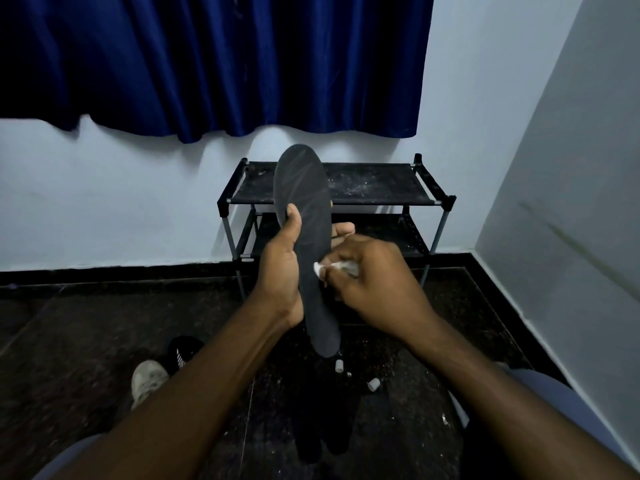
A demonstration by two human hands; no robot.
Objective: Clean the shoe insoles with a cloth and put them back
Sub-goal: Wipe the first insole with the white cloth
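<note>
**Wiping stage, one insole in hand.** I hold the insole (304, 237) in the air in front of the rack (381, 183), above the floor (86, 323). Its toe points up and away from me and its heel sits low and near, so the whole face is turned toward me and open to the cloth.

- **Left hand (280, 268), the support.** Its grip pinches the insole across the middle. The thumb lies on the face near the left edge, and the fingers pass behind, their tips showing past the right edge. The forearm rises from lower left.
- **Right hand (370, 275), the worker.** Its grip is curled tight round a small white cloth (323, 268). A corner of the cloth presses on the face at the right edge, below the left thumb. The knuckles face up.

I judge cleaning to be under way and refitting not yet begun. A pale shoe (149, 379) and a black shoe (181, 351) lie on the floor at lower left.
</note>
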